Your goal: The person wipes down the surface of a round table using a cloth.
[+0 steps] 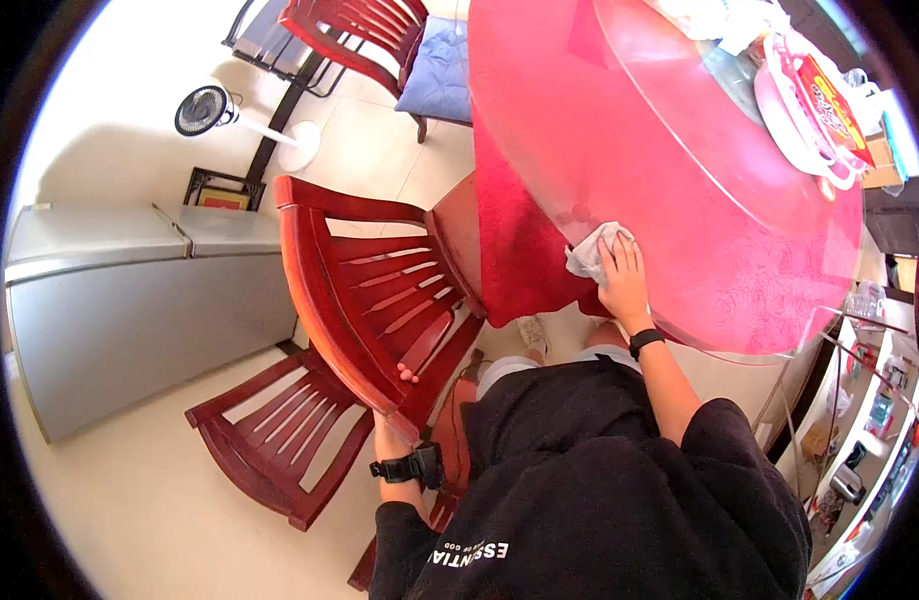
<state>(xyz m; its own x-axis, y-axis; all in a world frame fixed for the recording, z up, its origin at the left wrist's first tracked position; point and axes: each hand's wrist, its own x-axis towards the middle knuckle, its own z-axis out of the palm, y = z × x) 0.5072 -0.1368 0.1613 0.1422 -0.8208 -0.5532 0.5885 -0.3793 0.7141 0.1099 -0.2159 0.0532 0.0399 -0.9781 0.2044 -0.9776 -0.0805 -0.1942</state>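
Cloth [585,256] | right fingers [624,262] spread flat over it | left fingers [407,374] gripping chair [304,260] | shirt [619,500] reads "ESSENTIA"

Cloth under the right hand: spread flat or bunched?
Bunched: the cloth shows creases and an uneven, crumpled outline under the right hand.

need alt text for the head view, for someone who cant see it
A person's right hand lies on a pale cloth near a red table's edge, while their left hand grips the back of a wooden chair. A white fan stands at the picture's left, beyond the chair.
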